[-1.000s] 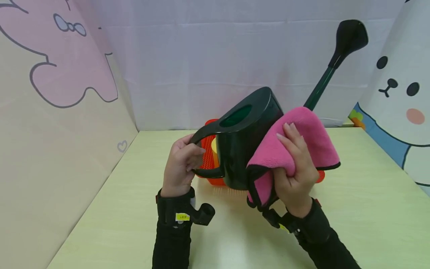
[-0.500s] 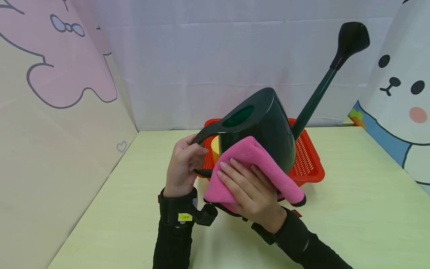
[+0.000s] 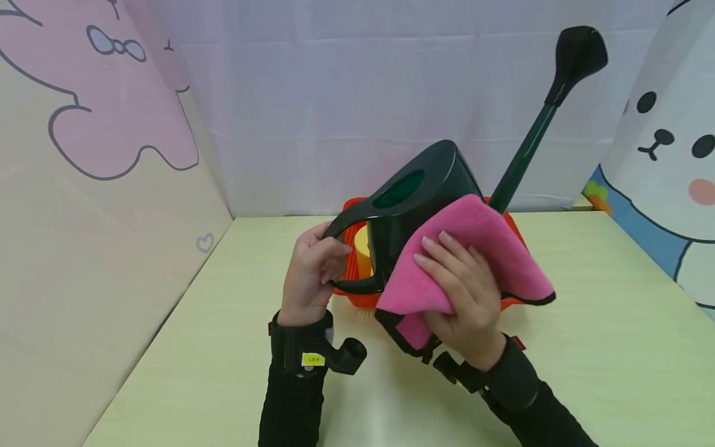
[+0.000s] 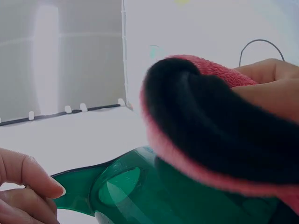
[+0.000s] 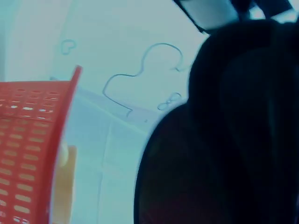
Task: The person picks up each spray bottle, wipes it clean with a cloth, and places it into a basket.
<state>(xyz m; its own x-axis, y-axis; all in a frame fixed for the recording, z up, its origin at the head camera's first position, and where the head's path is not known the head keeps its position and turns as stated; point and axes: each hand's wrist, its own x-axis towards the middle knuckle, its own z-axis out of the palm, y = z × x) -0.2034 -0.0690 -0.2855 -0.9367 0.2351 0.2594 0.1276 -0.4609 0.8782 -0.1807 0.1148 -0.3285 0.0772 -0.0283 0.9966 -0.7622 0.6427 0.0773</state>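
A dark green watering can (image 3: 426,175) is held up above the table, tilted, its long spout rising to the right and ending in a black sprinkler head (image 3: 581,57). My left hand (image 3: 314,273) grips its handle at the left. On the can's lower side lies a pink cloth (image 3: 447,261) with black edging, hiding much of the body. My right hand (image 3: 466,301) holds this cloth against the can, fingers spread over it, thumb at its lower fold. In the left wrist view, the cloth's black edge (image 4: 201,116) looms over the green can (image 4: 154,191); the right wrist view is largely blocked by dark shapes.
Behind the can stands a red plastic basket (image 3: 365,300) with a yellow object (image 3: 363,251) in it. The basket's slotted wall (image 5: 23,154) also fills the left of the right wrist view. Printed curtains surround the pale table (image 3: 195,372).
Across the can's side, my right hand has swept the cloth left and down, then back right and up. My left hand keeps its grip on the handle, shifting slightly.
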